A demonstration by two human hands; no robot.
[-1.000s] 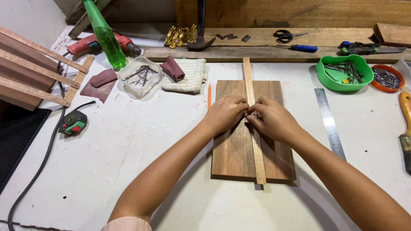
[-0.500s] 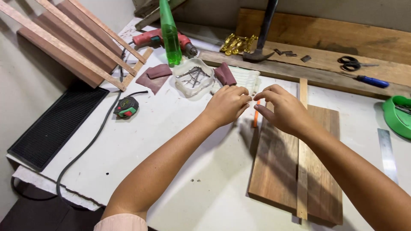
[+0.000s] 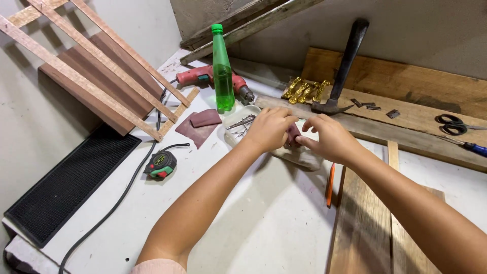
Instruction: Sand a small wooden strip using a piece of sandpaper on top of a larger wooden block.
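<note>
Now | both hands off board (image 3: pixel 360 223) | over nail dish (image 3: pixel 242 124)

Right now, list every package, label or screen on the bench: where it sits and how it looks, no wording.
Bottle: upright at the back, beside the red drill; clear green plastic, green cap, no label showing.
Tape measure: on the white table, left of the arms; black, green and red case with a round label on top.
Tub: clear plastic holding nails, under the left hand.
No screens or signs.
</note>
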